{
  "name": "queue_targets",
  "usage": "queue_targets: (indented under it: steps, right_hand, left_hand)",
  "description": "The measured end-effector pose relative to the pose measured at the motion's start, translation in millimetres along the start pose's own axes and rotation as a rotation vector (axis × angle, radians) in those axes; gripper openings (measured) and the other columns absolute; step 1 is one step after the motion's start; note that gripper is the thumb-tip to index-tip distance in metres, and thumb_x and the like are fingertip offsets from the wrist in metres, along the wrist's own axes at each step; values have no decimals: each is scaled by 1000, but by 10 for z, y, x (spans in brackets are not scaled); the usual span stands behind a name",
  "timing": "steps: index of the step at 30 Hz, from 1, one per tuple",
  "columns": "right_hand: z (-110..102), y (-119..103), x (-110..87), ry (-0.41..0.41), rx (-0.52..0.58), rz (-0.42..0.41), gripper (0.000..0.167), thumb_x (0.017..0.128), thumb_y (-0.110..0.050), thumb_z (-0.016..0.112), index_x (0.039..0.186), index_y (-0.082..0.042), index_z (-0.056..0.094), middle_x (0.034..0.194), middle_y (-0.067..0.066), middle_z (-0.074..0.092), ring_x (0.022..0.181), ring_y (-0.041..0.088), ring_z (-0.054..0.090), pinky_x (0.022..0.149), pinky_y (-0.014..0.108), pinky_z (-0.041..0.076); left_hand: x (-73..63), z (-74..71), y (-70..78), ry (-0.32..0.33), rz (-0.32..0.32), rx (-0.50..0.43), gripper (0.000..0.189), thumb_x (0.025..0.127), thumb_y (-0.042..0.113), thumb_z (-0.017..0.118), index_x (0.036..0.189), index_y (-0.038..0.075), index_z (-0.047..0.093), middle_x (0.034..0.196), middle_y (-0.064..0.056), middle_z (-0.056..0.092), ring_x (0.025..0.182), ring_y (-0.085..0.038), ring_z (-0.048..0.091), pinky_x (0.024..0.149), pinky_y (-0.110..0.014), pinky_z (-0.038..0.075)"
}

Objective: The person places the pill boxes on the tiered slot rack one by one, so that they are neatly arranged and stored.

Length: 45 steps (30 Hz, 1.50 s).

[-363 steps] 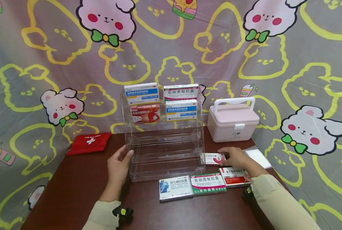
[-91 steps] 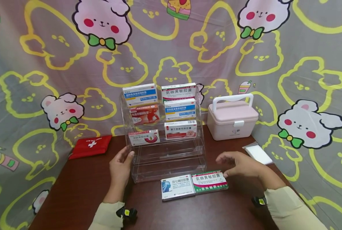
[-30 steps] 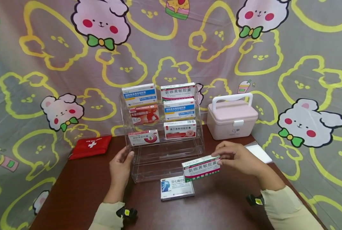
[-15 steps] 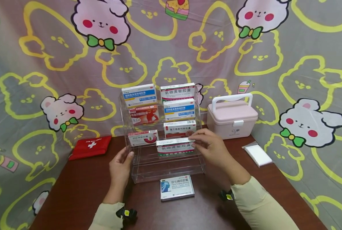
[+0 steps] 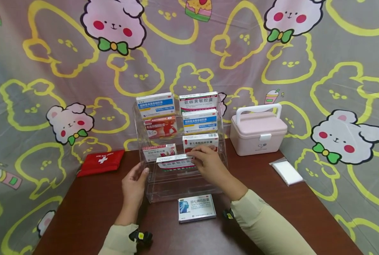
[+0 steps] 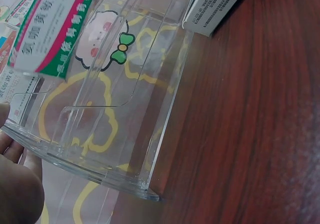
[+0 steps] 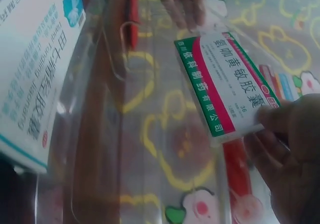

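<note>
A clear tiered display rack (image 5: 184, 188) stands on the table, with medicine boxes in its upper three tiers. My right hand (image 5: 210, 166) pinches a white, green and magenta medicine box (image 5: 173, 164) by its right end. In the head view this box is in front of the fourth tier, tilted and left of centre; the right wrist view shows its printed face (image 7: 227, 79). My left hand (image 5: 133, 184) holds the rack's left side edge, thumb inside and fingers outside in the left wrist view. A white-and-blue medicine box (image 5: 196, 208) lies flat before the rack.
A red first aid pouch (image 5: 101, 162) lies at the back left. The pink lidded case (image 5: 257, 136) with a white handle stands at the back right, and a white packet (image 5: 286, 171) lies in front of it. A patterned cloth (image 5: 189, 46) hangs behind the table.
My right hand picked up the green and magenta box from the table and carried it left to the fourth tier. Earlier, two other boxes went into the third tier. My left hand stayed put.
</note>
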State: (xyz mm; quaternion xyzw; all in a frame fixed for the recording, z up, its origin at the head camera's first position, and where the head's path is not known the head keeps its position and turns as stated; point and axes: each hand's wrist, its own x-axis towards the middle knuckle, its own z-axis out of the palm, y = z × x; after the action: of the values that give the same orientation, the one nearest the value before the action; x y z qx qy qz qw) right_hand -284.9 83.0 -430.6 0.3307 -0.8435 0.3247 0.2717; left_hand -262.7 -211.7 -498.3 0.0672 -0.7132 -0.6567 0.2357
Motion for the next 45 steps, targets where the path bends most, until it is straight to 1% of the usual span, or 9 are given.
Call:
queue_targets:
  steps: [6, 14, 19, 22, 29, 33, 37, 41, 45]
  right_hand:
    - [157, -33, 53, -13, 22, 28, 26, 97, 2, 79, 120, -9, 83, 117, 5, 72, 108, 22, 72, 86, 36, 63]
    - [384, -120, 49, -41, -21, 71, 23, 101, -5, 78, 123, -9, 83, 121, 6, 72, 111, 22, 73, 88, 34, 64]
    - [494, -125, 45, -12, -34, 53, 23, 99, -5, 80, 120, -10, 84, 118, 5, 73, 109, 22, 73, 89, 34, 64]
    - [542, -120, 34, -3, -40, 42, 22, 97, -5, 82, 119, -9, 85, 116, 5, 73, 107, 22, 74, 90, 34, 64]
    - [584, -106, 17, -25, -54, 36, 23, 98, -5, 81, 120, -10, 84, 117, 4, 74, 109, 21, 74, 90, 33, 64]
    - [551, -111, 22, -60, -67, 40, 25, 101, -7, 79, 125, -11, 83, 121, 4, 75, 113, 21, 73, 93, 34, 64]
    - [431, -104, -18, -107, -7, 58, 37, 100, -8, 79, 137, -12, 77, 132, 9, 75, 122, 26, 74, 98, 40, 64]
    - [207, -39, -151, -157, 65, 48, 48, 97, -15, 84, 143, -12, 72, 142, 10, 73, 129, 28, 72, 105, 45, 61]
    - [-50, 51, -366, -259, 154, 68, 53, 94, -26, 89, 143, -16, 72, 137, 4, 77, 126, 23, 73, 106, 47, 60]
  left_hand:
    - [14, 5, 16, 0, 9, 5, 45, 101, 13, 81, 143, 1, 71, 145, -20, 70, 113, 7, 66, 93, -4, 50]
    - [8, 3, 6, 2, 11, -17, 44, 99, 11, 82, 141, 1, 72, 144, -21, 70, 110, 8, 67, 92, -5, 52]
    - [-3, 1, 9, 2, 6, -22, 45, 99, 13, 82, 141, 2, 72, 144, -21, 70, 110, 8, 67, 92, -6, 53]
    - [-8, -3, 12, 0, 7, -30, 45, 99, 11, 82, 141, 0, 72, 144, -21, 70, 110, 8, 67, 92, -6, 53]
    - [5, -8, 1, -1, 22, -17, 44, 100, 11, 81, 141, 0, 71, 145, -20, 70, 110, 11, 66, 94, -5, 51]
    - [22, -4, -6, 3, 39, -25, 42, 100, 9, 81, 140, -2, 72, 143, -23, 71, 109, 10, 67, 94, -6, 52]
    - [27, 4, -25, 10, 40, -27, 41, 99, 7, 80, 139, -3, 72, 142, -25, 70, 107, 9, 67, 93, -7, 53]
    - [24, 9, -20, 11, 34, -28, 42, 99, 6, 80, 139, -4, 71, 143, -25, 69, 108, 9, 67, 93, -7, 53]
    - [24, 12, -23, 12, 33, -36, 42, 99, 6, 80, 139, -4, 71, 143, -25, 69, 108, 9, 67, 93, -7, 53]
